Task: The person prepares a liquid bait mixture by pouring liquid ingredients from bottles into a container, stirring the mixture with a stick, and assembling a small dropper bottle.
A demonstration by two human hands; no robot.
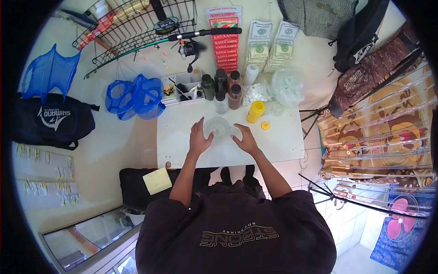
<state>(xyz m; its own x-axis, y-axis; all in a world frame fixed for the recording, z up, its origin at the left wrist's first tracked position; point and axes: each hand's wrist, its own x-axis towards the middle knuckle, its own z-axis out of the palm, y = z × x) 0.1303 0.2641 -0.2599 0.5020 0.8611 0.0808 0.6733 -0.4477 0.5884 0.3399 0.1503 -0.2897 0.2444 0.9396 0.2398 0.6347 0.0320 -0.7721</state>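
A clear plastic container (218, 129) sits on the white table between my two hands, its round base visible through the plastic. My left hand (199, 138) is at its left side, fingers stretched upward and thumb apart, the thumb tip by the container's edge. On the other side, my right hand (247, 139) has thumb and fingers around a clear edge; whether this is a separate piece is hard to tell. Beyond the hands stand a yellow bottle (256, 112), a loose yellow cap (265, 126) and several dark-filled bottles (235, 97).
The white table (182, 148) has a compartment organizer (185, 91) at its back left. A bag of white pieces (257, 94) and a clear bag (287, 86) lie at back right. A fishing rod (200, 33) crosses the wire rack; blue nets (135, 97) hang left.
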